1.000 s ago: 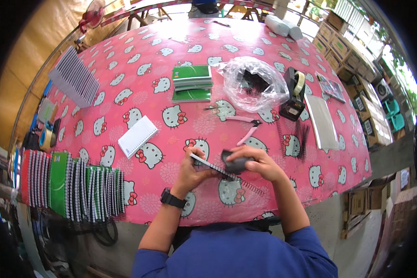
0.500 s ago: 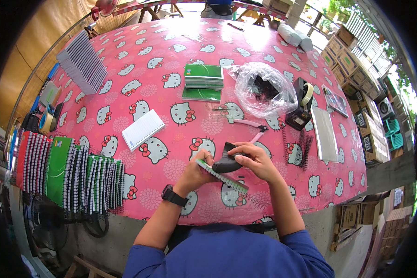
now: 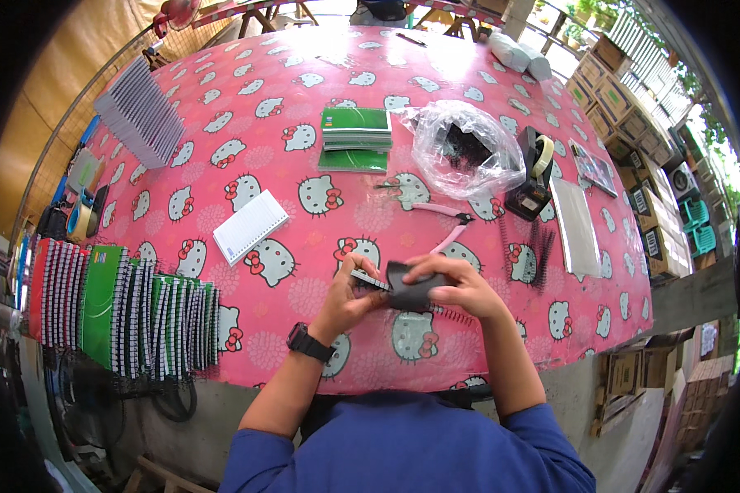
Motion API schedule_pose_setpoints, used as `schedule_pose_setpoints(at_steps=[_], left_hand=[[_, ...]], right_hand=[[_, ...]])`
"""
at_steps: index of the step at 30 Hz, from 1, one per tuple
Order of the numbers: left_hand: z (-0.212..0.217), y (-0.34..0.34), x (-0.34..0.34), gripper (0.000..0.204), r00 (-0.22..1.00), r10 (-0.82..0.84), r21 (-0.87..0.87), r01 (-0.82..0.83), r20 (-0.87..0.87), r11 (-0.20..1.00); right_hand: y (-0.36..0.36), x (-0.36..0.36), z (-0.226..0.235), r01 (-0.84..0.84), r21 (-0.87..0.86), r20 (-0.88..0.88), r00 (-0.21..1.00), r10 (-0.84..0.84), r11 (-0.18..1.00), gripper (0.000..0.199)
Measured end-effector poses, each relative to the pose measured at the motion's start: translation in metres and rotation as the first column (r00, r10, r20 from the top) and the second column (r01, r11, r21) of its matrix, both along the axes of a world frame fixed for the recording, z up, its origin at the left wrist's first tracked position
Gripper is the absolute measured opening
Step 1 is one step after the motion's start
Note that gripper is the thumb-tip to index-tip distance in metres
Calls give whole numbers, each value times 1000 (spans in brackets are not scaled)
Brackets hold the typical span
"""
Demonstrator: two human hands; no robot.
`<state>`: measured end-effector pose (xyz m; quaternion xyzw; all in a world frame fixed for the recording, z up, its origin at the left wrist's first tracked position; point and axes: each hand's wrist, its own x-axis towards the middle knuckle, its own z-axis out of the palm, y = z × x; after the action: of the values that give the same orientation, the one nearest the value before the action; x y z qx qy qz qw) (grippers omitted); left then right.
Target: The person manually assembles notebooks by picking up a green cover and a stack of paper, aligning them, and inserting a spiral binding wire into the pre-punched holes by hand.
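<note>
My left hand [image 3: 349, 294] pinches a small notebook [image 3: 369, 281], seen nearly edge-on with its punched edge toward my right. A curved dark grey piece [image 3: 411, 287], like a bent sheet or sleeve, lies over that edge, gripped by my right hand [image 3: 459, 287]. What it is made of I cannot tell. From under it a black wire coil [image 3: 454, 314] sticks out to the right. Pink-handled pliers [image 3: 447, 238] rest on the table just beyond my hands. A loose white ruled pad [image 3: 249, 228] lies further left.
Spiral notebooks [image 3: 131, 312] stand in rows at the left edge, below a tall stack of white pads [image 3: 144, 119]. Green notebooks [image 3: 355, 135] are piled mid-table. A plastic bag [image 3: 469, 156] with black coils, a tape dispenser [image 3: 530, 177] and loose coils [image 3: 538, 255] are at right.
The dark piece has turned and come down flat over the notebook's edge. The notebook has tilted, so less of its coil edge shows.
</note>
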<state>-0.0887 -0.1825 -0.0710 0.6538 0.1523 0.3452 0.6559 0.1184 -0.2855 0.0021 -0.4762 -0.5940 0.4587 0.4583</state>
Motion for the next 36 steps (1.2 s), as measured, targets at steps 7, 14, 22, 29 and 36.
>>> schedule_pose_setpoints(at_steps=[7, 14, 22, 29, 36], left_hand=[[-8, 2, 3, 44, 992, -69, -132, 83, 103, 988], [14, -6, 7, 36, 999, 21, 12, -20, -44, 1000], [62, -22, 13, 18, 981, 193, 38, -193, -2, 980], [82, -28, 2, 20, 979, 187, 124, -196, 83, 973], [89, -35, -2, 19, 950, 310, 156, -314, 50, 937]], right_hand=[[9, -13, 6, 121, -8, 230, 966, -116, 993, 46], [-9, 2, 15, 395, 515, 629, 429, -649, 761, 63], [-10, -42, 23, 371, 317, 230, 863, -450, 873, 33], [-4, -62, 35, 394, 424, 81, 881, -467, 816, 20], [-8, -59, 33, 310, 518, 179, 872, -456, 797, 26]])
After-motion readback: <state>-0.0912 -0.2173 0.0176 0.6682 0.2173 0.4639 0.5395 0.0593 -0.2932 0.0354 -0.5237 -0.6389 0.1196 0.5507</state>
